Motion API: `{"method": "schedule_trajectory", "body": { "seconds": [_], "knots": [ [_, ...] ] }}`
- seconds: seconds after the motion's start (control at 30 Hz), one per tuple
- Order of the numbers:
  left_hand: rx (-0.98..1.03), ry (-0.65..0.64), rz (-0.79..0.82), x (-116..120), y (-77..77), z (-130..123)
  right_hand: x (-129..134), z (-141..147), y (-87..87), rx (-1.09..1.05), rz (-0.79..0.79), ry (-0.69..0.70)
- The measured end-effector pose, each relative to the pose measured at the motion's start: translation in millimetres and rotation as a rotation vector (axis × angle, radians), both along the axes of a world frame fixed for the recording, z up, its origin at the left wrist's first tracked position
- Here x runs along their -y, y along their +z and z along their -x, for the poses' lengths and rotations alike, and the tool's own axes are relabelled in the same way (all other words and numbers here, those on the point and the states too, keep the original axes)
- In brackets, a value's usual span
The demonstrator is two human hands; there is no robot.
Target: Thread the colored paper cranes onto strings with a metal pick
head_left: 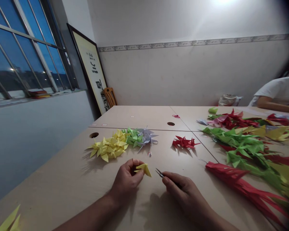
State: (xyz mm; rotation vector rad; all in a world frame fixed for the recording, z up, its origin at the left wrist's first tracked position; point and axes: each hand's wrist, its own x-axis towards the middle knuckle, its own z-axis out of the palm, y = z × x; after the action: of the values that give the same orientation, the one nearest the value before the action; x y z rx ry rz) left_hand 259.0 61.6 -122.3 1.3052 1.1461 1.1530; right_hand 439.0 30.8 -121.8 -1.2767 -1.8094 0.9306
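Note:
My left hand pinches a small yellow origami crane above the table, its folded paper partly covered by my fingers. To the right, my right hand is closed around a pair of fine-pointed tweezers. Their tips point left and stay apart from the yellow paper. Beyond my hands lies a heap of yellow paper cranes, touching green cranes and pale lilac cranes. A small group of red cranes sits farther right.
Red folded strips, green paper cranes and other coloured pieces crowd the table's right side. Yellow paper lies at the lower left corner. Cable holes pierce the table. A person in a white sleeve sits at far right.

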Motion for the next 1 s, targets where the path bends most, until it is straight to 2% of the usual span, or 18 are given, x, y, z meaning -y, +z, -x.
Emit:
{"method": "schedule_trajectory", "body": {
  "seconds": [0.17,0.4,0.77,1.0],
  "knots": [
    [-0.166,0.078,-0.150,-5,-11.6,5,4,0,-0.6,0.057,-0.099,0.054],
    [-0.375,-0.001,-0.323,6,-12.2,3,9,4,-4.5,0.209,-0.198,0.124],
    [-0.493,-0.166,-0.434,13,-6.1,3,6,5,-6.8,0.227,-0.168,0.098],
    [-0.497,-0.075,-0.403,14,-9.6,3,5,4,-4.2,0.129,-0.120,0.061]
  ]
}}
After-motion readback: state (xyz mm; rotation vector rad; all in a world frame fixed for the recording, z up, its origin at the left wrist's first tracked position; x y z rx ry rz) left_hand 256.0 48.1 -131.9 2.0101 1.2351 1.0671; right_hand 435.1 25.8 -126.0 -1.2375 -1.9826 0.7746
